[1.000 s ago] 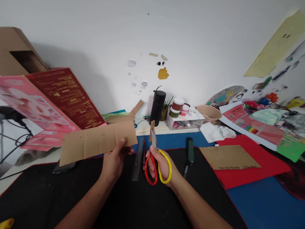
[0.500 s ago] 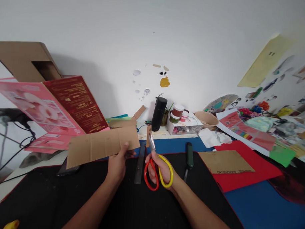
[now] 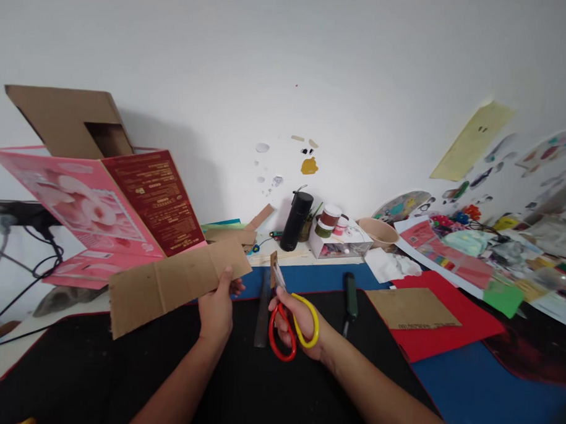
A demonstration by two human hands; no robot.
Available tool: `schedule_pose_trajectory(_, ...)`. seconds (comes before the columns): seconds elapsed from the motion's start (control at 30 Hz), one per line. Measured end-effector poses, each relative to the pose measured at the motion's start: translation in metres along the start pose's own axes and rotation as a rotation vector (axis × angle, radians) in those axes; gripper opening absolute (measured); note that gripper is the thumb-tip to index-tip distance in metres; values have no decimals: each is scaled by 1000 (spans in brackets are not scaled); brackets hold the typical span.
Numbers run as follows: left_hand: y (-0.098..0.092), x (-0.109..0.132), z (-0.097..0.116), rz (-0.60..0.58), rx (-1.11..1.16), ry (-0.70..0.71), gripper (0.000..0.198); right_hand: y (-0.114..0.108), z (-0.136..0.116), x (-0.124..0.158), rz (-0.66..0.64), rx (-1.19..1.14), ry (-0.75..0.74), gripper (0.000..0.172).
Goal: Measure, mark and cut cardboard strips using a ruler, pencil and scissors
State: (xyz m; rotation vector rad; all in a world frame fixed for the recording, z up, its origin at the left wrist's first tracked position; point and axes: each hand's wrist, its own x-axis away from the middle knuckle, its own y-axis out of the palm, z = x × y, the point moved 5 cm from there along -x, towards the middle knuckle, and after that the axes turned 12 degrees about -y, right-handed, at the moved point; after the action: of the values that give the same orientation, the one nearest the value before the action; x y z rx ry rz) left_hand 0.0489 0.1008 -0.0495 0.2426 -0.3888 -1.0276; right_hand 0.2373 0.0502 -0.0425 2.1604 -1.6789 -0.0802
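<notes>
Apparently a cutting step was in hand, tho no cut was under way: the scissors [image 3: 315,327] stood apart from the card [image 3: 178,282]. L hand [image 3: 217,315] had its fingers shut on the card's R end, thumb on the near face, the rest behind; the card hung tilted above the black mat [image 3: 240,383], its far end out to the L. R hand [image 3: 302,318] had fingers curled round the scissors nr the pivot, blades pointing away; couldn't tell if any went thru the loops. A small brown strip [image 3: 273,262] lay alongside the blades; couldn't tell what gripped it. Below, the ruler [image 3: 261,322] lay on the mat btwn the hands. Any next move prob. called for freeing the strip first, then a firmer grip on the handles, w/ the card kept steady.
</notes>
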Motion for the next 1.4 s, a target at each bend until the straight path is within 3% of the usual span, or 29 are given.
schedule_pose_trajectory(0.4, 0, -2, -5, -29, 7, -30, 45, 1, -21, -79, 61, -54, 53, 58)
schedule_pose_trajectory(0.57, 0, -4, -8, -39, 7, -32, 48, 4, -26, -106, 43, -97, 75, 64)
schedule_pose_trajectory(1.4, 2, -4, -5, -79, 38, -17, 49, -1, -18, -111, -165, -230, 147, 99)
